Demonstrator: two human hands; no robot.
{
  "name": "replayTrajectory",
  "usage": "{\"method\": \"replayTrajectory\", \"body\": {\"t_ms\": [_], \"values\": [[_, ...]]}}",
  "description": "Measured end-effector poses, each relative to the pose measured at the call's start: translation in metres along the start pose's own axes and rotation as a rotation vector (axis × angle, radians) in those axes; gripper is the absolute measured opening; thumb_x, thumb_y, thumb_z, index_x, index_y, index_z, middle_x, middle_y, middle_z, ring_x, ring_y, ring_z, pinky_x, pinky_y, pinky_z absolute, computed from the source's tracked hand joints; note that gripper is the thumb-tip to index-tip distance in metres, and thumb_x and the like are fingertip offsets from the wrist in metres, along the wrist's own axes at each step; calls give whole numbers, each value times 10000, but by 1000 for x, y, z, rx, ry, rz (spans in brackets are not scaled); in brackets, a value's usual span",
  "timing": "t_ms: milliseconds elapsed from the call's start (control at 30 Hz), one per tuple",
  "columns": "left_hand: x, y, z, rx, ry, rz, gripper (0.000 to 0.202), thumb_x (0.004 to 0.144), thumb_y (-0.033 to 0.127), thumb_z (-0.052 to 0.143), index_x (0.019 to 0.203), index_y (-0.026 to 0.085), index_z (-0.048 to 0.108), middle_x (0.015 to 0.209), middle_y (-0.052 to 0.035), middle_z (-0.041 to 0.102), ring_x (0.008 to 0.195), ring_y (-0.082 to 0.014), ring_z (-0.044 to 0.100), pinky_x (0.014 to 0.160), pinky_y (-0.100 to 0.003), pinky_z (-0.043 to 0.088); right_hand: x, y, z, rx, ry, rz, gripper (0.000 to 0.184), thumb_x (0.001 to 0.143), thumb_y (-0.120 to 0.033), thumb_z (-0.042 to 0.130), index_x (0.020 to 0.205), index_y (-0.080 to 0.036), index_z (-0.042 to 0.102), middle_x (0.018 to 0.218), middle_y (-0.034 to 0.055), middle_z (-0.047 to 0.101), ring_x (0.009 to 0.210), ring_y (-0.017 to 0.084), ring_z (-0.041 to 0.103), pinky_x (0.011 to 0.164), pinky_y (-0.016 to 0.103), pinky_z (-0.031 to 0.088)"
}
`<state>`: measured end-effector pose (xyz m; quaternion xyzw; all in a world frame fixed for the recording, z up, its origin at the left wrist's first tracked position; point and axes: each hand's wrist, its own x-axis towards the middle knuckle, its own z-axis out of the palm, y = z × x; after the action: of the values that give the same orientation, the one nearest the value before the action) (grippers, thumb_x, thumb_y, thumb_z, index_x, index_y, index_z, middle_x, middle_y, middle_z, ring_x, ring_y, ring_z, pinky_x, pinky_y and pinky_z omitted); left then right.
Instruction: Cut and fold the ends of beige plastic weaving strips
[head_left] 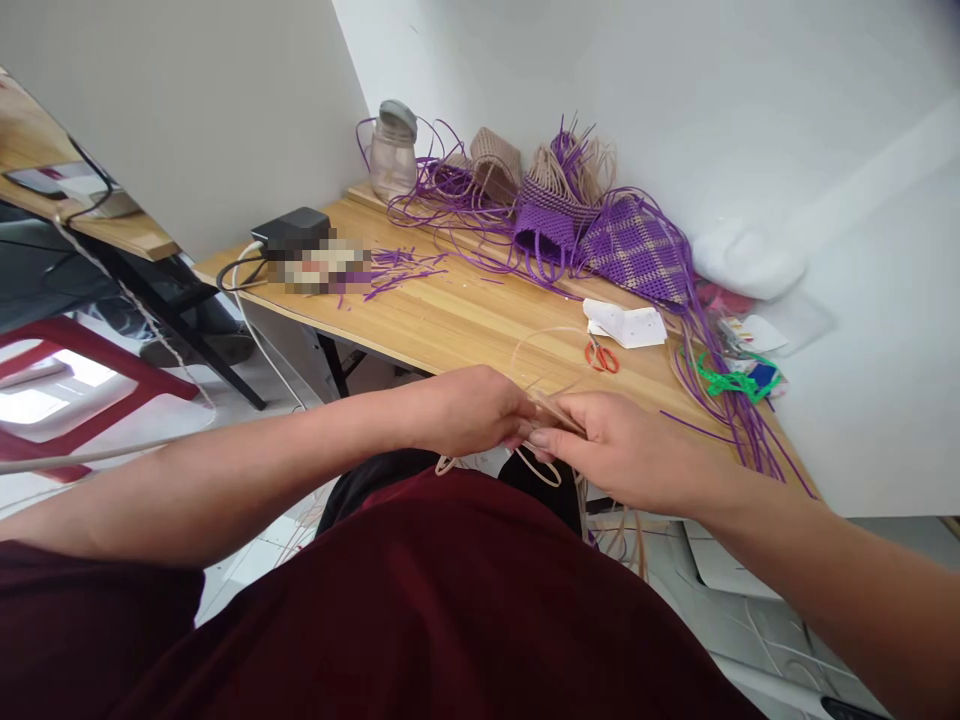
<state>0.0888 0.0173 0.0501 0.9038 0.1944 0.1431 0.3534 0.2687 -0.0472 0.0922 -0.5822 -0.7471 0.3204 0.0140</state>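
Note:
Both hands meet over my lap at the table's front edge, working on beige weaving strips (pixel 551 405). My left hand (pixel 480 412) is closed, its fingertips pinching the strips from the left. From the right, my right hand (pixel 607 440) grips the same bundle, thumb pressed on top. One thin strip arcs up over the tabletop, and loops of strip hang below the fingers. How the strips cross between the fingertips is hidden. Scissors with orange handles (pixel 601 357) lie just beyond my right hand, beside a creased white paper (pixel 626 323).
Purple and beige woven baskets (pixel 634 250) with loose strips line the wall. A lidded jar (pixel 394 155), a black box (pixel 292 230) and purple offcuts (pixel 397 268) are on the wooden table (pixel 450 320). Green plastic pieces (pixel 739 378) lie right; a red stool (pixel 97 370) stands left.

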Motion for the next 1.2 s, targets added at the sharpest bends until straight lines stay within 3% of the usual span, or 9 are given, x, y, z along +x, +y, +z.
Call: {"method": "replayTrajectory", "body": {"t_ms": [167, 333, 400, 533, 633, 733, 867, 1000, 1200], "values": [[-4, -1, -6, -320, -98, -64, 248, 916, 193, 468, 989, 146, 700, 754, -15, 661, 615, -106, 588, 583, -210, 436, -9, 7, -8, -29, 56, -78, 276, 970, -361, 445, 822, -194, 607, 704, -4, 592, 639, 128, 516, 583, 258, 350], [-19, -30, -9, -753, 238, -112, 419, 863, 268, 600, 1273, 197, 552, 1174, -89, 644, 601, -73, 610, 529, -204, 490, -30, 11, -37, -214, 249, -119, 351, 961, -374, 476, 663, -189, 479, 546, -31, 413, 519, 104, 367, 497, 262, 258], [-18, -38, -4, -806, 254, -175, 486, 799, 251, 677, 1269, 206, 561, 1230, -97, 622, 562, -59, 597, 527, -221, 513, -36, 9, -43, -257, 276, -146, 370, 966, -384, 474, 654, -187, 450, 546, -33, 401, 522, 101, 360, 497, 259, 256], [-7, -40, 7, -884, 17, -117, 456, 707, 236, 775, 1140, 166, 650, 902, -37, 700, 564, -81, 583, 525, -205, 483, -40, 3, -43, -297, 295, -211, 327, 976, -344, 457, 690, -188, 477, 572, -35, 437, 541, 97, 391, 520, 248, 281], [-1, -38, 10, -896, 91, -125, 265, 745, 352, 755, 854, 116, 704, 649, -1, 637, 502, -65, 496, 467, -177, 393, -40, 3, -40, -345, 335, -255, 291, 957, -254, 460, 675, -182, 460, 560, -40, 419, 526, 90, 377, 520, 247, 272], [-1, -41, 7, -777, 376, -219, 324, 778, 446, 698, 798, 123, 712, 591, 6, 617, 467, -69, 453, 441, -185, 346, -40, 6, -37, -354, 352, -251, 283, 940, -210, 470, 661, -176, 436, 559, -43, 411, 526, 87, 370, 520, 247, 266], [-6, -46, -2, -332, 657, -236, 217, 809, 333, 621, 793, 144, 726, 701, -24, 688, 629, -133, 587, 561, -212, 426, -40, 13, -36, -260, 373, -204, 331, 976, -293, 454, 665, -180, 437, 571, -40, 387, 537, 92, 355, 515, 244, 268], [-16, -64, -16, -62, 927, -261, 253, 836, 281, 536, 977, 173, 716, 900, -33, 733, 676, -140, 633, 642, -228, 465, -42, 21, -36, -183, 405, -177, 388, 988, -391, 439, 663, -181, 451, 591, -31, 375, 554, 101, 352, 521, 247, 278], [-88, -124, -35, 269, 977, -734, 318, 822, 354, 563, 1079, 234, 706, 806, 29, 735, 671, -148, 628, 666, -224, 433, -51, 40, -45, 11, 395, -125, 408, 969, -501, 451, 755, -181, 588, 667, 11, 531, 609, 124, 467, 550, 249, 356]]}}
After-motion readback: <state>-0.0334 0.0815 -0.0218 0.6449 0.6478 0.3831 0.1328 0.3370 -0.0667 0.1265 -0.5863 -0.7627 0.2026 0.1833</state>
